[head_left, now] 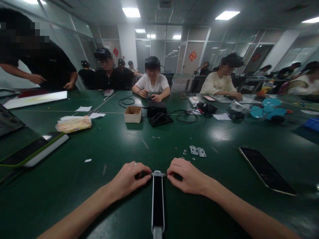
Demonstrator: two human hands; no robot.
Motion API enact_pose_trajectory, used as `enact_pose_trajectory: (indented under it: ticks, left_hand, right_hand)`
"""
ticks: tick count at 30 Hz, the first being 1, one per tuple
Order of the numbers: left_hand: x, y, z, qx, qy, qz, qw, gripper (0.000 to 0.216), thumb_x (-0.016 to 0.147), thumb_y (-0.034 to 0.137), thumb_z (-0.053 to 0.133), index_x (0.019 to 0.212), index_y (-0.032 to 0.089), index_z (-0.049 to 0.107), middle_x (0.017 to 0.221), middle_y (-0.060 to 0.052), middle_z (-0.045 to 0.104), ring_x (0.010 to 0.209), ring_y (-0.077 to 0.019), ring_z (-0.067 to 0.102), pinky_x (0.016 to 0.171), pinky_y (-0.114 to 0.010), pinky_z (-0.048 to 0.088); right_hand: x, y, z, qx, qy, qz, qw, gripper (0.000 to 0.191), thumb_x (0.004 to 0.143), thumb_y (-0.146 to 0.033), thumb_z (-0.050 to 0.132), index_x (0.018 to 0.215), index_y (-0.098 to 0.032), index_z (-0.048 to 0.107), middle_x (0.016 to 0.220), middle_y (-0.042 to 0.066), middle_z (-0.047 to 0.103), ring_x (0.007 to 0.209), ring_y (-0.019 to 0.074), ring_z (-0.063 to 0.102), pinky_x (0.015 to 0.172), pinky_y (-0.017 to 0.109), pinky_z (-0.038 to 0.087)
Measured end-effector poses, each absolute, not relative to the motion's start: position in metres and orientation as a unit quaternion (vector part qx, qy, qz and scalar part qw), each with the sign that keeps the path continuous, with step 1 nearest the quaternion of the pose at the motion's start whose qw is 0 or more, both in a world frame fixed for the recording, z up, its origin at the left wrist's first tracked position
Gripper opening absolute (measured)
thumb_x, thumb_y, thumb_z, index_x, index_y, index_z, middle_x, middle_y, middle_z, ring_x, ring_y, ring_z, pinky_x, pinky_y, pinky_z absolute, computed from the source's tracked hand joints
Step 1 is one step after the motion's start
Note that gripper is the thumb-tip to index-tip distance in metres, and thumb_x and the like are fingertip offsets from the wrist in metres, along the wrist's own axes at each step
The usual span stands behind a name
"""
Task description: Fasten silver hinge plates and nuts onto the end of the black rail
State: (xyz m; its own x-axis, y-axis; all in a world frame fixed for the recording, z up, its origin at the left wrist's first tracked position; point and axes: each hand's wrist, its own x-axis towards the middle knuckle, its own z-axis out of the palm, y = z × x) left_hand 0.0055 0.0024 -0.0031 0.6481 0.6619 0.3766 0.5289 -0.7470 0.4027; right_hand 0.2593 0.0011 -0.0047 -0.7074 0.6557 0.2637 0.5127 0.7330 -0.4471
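With the far end of the white-framed bar (158, 200) serving as clock centre on the green desk (119, 149), a green-edged screen (32, 149) is lying at 9 o'clock, and a white scrap (88, 160) is lying nearer in that same direction. A plastic packet (74, 125) is sitting at 10, well short of a standing person in black (47, 63). A small open box (133, 117) is standing at 11, just beside a black case (157, 109) at 12, behind which a person in a white shirt (152, 84) is sitting. Small metal rings (184, 153) are lying at 2, just beyond the right hand (187, 176), which is partly hiding one; metal plates (197, 151) are lying near them. Blue fan blades (267, 109) are resting farther out at 2, and a phone (266, 171) is lying at 3.

The left hand (131, 176) is closing its grip, thumb against forefinger, on the left end of a metal crosspiece (158, 174); the right hand's grip is likewise pinching the right end.

The crosspiece is running from 9 to 3. The bar is lying between the forearms, its long axis running from 6 to 12, its far end pointing towards 12
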Motion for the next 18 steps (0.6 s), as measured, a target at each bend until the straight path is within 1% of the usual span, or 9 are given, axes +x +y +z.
enact_pose_trajectory:
  ticks: [8, 13, 18]
  left_hand:
    - [0.006, 0.006, -0.011, 0.894, 0.33, 0.282, 0.113, 0.013, 0.091, 0.024, 0.056, 0.092, 0.019, 0.067, 0.075, 0.0, 0.07, 0.057, -0.0119, 0.06, 0.054, -0.021, 0.044]
    - [0.006, 0.007, -0.016, 0.889, 0.333, 0.297, 0.103, 0.014, 0.092, 0.026, 0.055, 0.091, 0.019, 0.067, 0.074, 0.0, 0.07, 0.057, -0.0123, 0.06, 0.053, -0.021, 0.045]
    - [0.006, 0.007, -0.019, 0.884, 0.346, 0.294, 0.112, 0.013, 0.092, 0.027, 0.056, 0.089, 0.019, 0.066, 0.073, 0.001, 0.069, 0.057, -0.012, 0.059, 0.054, -0.021, 0.044]
  right_hand:
    - [0.259, 0.004, -0.006, -0.337, -0.903, 0.17, 0.206, 0.009, 0.086, -0.017, 0.052, 0.082, -0.016, 0.06, 0.079, 0.005, 0.059, 0.073, 0.0162, 0.05, 0.065, 0.031, 0.04]
    - [0.259, 0.004, -0.005, -0.347, -0.9, 0.167, 0.203, 0.008, 0.084, -0.015, 0.053, 0.081, -0.016, 0.06, 0.078, 0.006, 0.059, 0.072, 0.017, 0.051, 0.064, 0.031, 0.04]
    - [0.258, 0.004, -0.006, -0.343, -0.899, 0.161, 0.221, 0.007, 0.082, -0.014, 0.054, 0.08, -0.016, 0.06, 0.077, 0.006, 0.059, 0.071, 0.0172, 0.051, 0.063, 0.03, 0.039]
